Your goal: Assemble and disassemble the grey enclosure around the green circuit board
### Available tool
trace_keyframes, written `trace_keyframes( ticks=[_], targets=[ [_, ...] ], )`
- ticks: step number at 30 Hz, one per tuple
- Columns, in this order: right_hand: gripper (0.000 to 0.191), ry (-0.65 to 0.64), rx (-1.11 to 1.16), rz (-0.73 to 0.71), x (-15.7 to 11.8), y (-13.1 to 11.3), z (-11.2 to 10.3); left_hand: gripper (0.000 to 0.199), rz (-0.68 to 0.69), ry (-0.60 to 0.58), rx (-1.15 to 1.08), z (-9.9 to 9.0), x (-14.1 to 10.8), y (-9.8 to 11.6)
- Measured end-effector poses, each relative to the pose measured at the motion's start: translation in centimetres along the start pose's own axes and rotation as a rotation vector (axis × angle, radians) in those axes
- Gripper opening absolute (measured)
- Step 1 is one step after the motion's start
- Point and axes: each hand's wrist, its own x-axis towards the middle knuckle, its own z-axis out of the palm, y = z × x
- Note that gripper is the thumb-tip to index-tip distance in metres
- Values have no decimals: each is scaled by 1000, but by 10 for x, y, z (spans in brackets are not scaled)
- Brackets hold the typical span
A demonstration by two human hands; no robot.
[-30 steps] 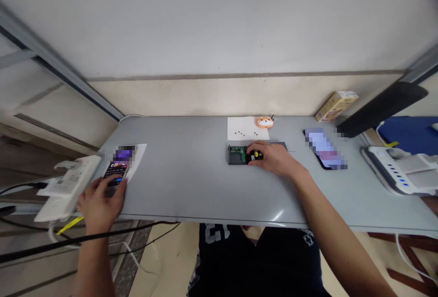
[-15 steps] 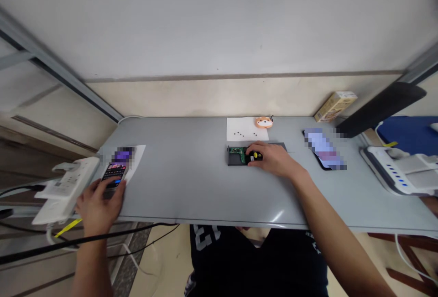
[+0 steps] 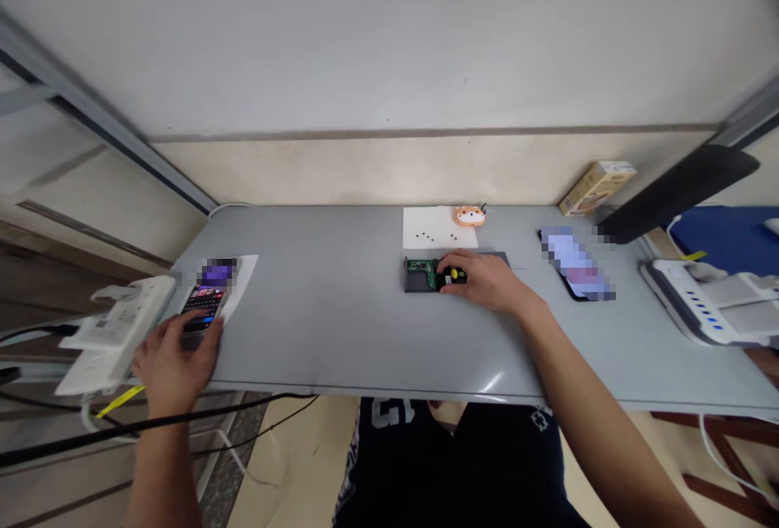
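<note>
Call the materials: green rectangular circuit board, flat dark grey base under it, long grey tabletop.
Green circuit board: probably fibreglass laminate, matte green solder mask, small components on top. Dark grey base: matte; plastic or metal, can't tell. Grey tabletop: smooth, semi-gloss, glare near the front edge; likely laminate or painted metal.

- A black shirt (image 3: 456, 471) covers the torso.
- White printed numerals (image 3: 386, 413) mark the shirt's right chest.
- A small white emblem (image 3: 539, 418) marks its left chest.
- Beyond the shirt, the left hand (image 3: 174, 366) and right hand (image 3: 480, 281) are bare.
</note>
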Motion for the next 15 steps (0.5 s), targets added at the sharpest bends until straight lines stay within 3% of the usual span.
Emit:
trace_keyframes(
  ticks=[8, 15],
  targets=[
    [26, 7, 11, 5, 0, 1, 2, 84, -111, -100, 17, -8, 5, 7],
    [27, -1, 5, -2, 0, 1, 2, 78, -65, -139, 77, -7, 10, 4]
  ],
)
